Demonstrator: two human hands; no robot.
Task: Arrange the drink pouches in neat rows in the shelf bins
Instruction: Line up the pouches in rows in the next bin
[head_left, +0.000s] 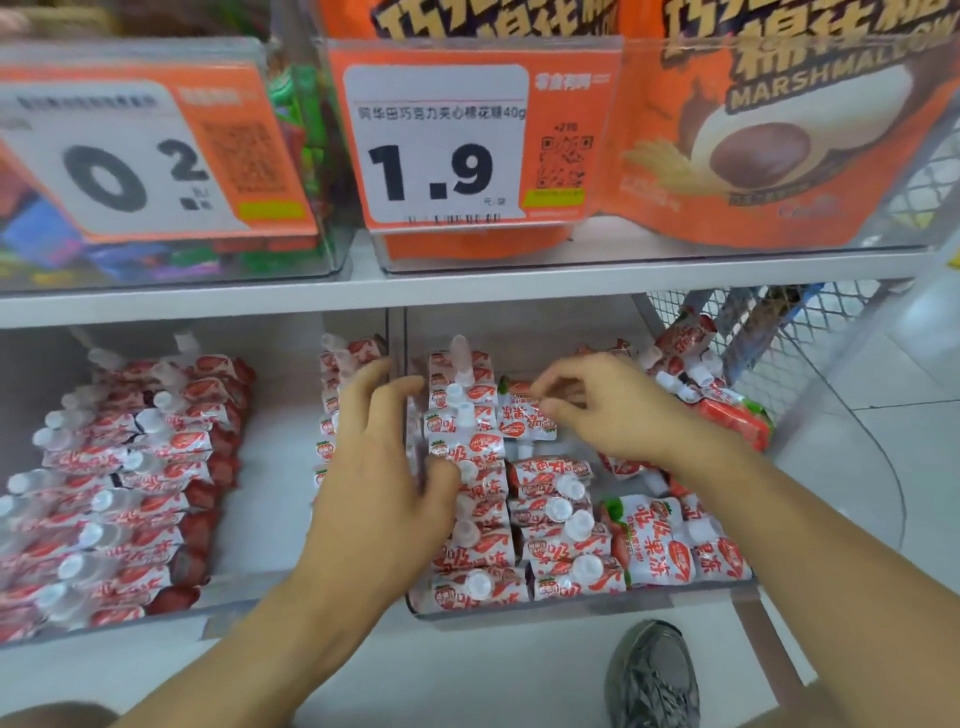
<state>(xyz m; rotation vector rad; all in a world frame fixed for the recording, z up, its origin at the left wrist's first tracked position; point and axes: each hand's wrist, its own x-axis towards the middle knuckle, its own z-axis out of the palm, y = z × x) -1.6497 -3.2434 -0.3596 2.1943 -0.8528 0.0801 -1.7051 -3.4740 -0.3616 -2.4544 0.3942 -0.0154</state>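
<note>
Red-and-white strawberry drink pouches with clear caps fill two clear shelf bins. The left bin holds rows of pouches along its left side and a column by its right wall. In the right bin the pouches form a tidy left column, a looser middle column and a jumble at right. My left hand hovers with fingers spread over the divider between the bins, thumb against the left column. My right hand pinches one pouch at the back of the middle column.
The shelf above carries a bin of mixed candies and orange marshmallow bags behind price tags. A wire mesh side panel closes the shelf at right, with pouches leaning against it. A grey shoe stands on the floor below.
</note>
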